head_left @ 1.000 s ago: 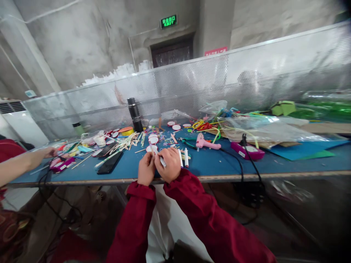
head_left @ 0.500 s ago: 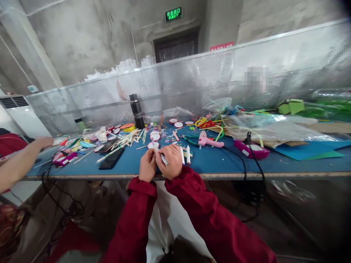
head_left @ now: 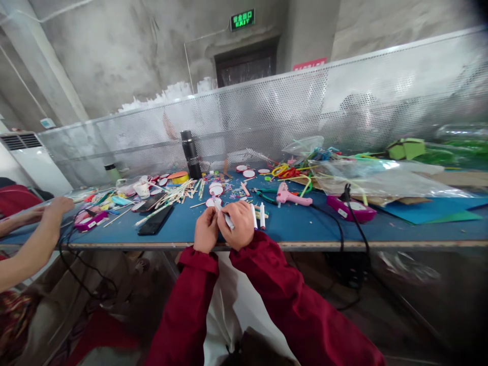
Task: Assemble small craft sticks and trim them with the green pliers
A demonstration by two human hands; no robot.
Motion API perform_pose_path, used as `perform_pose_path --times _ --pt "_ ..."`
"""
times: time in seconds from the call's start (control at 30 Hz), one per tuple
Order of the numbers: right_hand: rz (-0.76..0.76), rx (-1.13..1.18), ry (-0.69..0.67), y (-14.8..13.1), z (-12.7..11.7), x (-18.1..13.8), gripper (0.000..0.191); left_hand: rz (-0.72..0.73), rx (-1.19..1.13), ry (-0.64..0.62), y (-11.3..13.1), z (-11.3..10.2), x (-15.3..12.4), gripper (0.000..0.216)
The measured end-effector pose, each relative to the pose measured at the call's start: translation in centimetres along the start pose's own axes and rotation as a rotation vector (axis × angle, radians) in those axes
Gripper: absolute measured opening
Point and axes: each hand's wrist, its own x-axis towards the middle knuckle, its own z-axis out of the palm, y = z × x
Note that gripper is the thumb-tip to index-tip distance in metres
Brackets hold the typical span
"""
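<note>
Head cam: your left hand (head_left: 206,230) and right hand (head_left: 241,224) sit together at the near edge of the blue table (head_left: 290,231), knuckles touching. Both are curled shut on a small white stick (head_left: 227,219); its end pokes out btwn the thumbs, tilted up-left. Can't tell exactly what the stick is, too small.

Just right of your right hand, two white glue sticks (head_left: 258,216) lie side by side on the table. Further back-right is a pink glue gun (head_left: 290,195), w/ a black cable (head_left: 335,223) running off over the table edge. A black phone (head_left: 154,223) lies flat to the left of your hands, near a scatter of wooden sticks (head_left: 173,196). A black flask (head_left: 190,154) stands upright at the back by the perforated metal screen (head_left: 343,112). Clear plastic bags (head_left: 377,178) are piled at the right.

Far left, another person's hand (head_left: 57,206) rests at the table's edge, well apart from yours.
</note>
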Motion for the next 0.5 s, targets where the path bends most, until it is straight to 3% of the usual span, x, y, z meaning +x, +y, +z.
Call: perform_pose_path --times 0.5 --pt "-0.002 -0.003 -0.006 -0.1 -0.07 0.02 0.014 0.002 -0.014 0.006 0.1 0.0 0.0 0.019"
